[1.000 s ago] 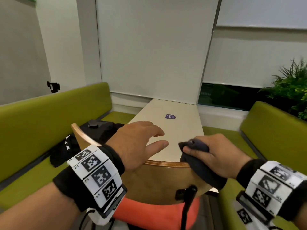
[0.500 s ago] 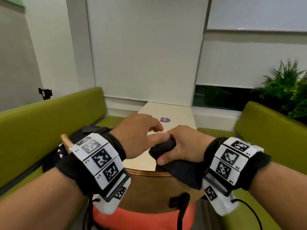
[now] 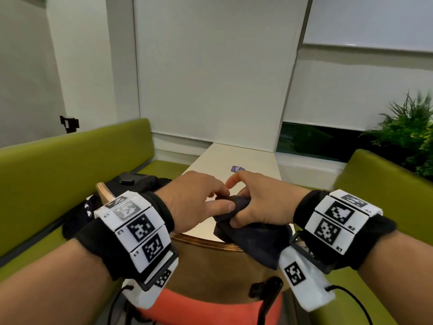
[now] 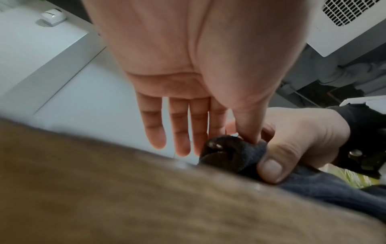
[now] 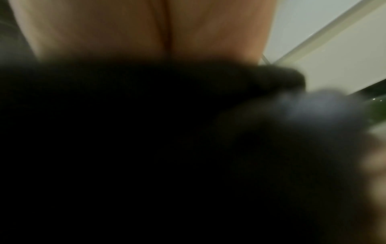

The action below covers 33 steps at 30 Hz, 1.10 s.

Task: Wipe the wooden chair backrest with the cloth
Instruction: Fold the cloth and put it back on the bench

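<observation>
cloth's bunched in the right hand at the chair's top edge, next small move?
Probably pinch the free end with the left hand, whose thumb already touches the cloth, and spread it. The right hand grips it wadded, draped over the backrest rim, so little fabric meets wood.

Dark navy cloth (image 3: 255,240), light brown wooden backrest (image 3: 210,268), orange-red seat (image 3: 199,308), olive-green benches (image 3: 46,174)

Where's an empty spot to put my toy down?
The pale table is bare between the purple sticker and the wall. The chair backrest top is crowded: both hands and the cloth. A black bag fills the left bench.
</observation>
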### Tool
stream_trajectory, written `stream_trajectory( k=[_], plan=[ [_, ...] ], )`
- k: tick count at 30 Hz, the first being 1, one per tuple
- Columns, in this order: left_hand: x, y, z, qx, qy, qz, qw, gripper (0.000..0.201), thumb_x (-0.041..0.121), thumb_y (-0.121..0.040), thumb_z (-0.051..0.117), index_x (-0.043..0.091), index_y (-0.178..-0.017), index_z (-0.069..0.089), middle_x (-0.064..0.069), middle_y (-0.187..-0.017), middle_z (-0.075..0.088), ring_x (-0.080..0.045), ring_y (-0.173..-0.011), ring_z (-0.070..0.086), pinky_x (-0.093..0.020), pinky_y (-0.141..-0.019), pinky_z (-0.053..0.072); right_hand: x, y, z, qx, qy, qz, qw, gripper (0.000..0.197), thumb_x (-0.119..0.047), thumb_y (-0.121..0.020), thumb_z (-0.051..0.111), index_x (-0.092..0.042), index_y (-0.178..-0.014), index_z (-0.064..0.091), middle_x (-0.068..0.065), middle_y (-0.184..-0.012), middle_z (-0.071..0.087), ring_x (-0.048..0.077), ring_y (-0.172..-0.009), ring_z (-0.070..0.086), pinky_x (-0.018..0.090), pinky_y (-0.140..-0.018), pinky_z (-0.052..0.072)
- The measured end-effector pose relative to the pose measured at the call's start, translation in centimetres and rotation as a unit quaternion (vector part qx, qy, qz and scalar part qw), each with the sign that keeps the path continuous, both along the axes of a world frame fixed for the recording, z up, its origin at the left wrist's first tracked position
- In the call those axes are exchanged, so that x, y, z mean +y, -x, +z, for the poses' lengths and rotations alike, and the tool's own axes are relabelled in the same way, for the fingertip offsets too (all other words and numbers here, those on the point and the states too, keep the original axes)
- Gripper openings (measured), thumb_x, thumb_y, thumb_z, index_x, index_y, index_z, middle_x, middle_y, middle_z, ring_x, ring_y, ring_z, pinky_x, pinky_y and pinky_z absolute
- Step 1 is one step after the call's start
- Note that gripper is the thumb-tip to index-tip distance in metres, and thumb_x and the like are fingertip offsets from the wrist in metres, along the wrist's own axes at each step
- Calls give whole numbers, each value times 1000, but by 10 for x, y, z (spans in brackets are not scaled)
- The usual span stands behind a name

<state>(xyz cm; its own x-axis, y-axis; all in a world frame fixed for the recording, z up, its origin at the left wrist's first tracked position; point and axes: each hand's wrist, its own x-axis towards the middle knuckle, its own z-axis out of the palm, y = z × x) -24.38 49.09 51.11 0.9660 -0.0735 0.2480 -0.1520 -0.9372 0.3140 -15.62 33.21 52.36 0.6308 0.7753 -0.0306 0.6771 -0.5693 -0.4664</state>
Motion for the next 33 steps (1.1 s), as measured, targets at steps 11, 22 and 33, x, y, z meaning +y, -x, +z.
stream_trajectory(
  k=[11,22,33],
  plan=[
    [-84,-23,8,-9,-109,-17,994,20,39,-88,51,23,-97,60,5,-90,60,-17,-84,55,-39,-79,47,-73,-26,12,-42,-24,1,999,61,-28,-69,79,-29,-118,43,-7,-97,68,10,-82,66,36,-79,56],
    [-218,-73,13,-77,-108,43,990,15,35,-86,48,22,-88,55,3,-87,58,-20,-80,55,-38,-73,48,-224,-67,8,-72,-51,-25,996,36,-22,-73,71,-30,-101,52,-10,-94,61,9,-79,60,24,-64,50],
    [-359,-144,-90,37,-20,-33,999,12,30,-88,52,20,-94,55,2,-86,56,-22,-82,55,-37,-74,46,-369,-115,-105,-13,-64,-159,985,17,-14,-77,63,-31,-77,61,-5,-79,65,17,-72,63,39,-60,59]
  ],
)
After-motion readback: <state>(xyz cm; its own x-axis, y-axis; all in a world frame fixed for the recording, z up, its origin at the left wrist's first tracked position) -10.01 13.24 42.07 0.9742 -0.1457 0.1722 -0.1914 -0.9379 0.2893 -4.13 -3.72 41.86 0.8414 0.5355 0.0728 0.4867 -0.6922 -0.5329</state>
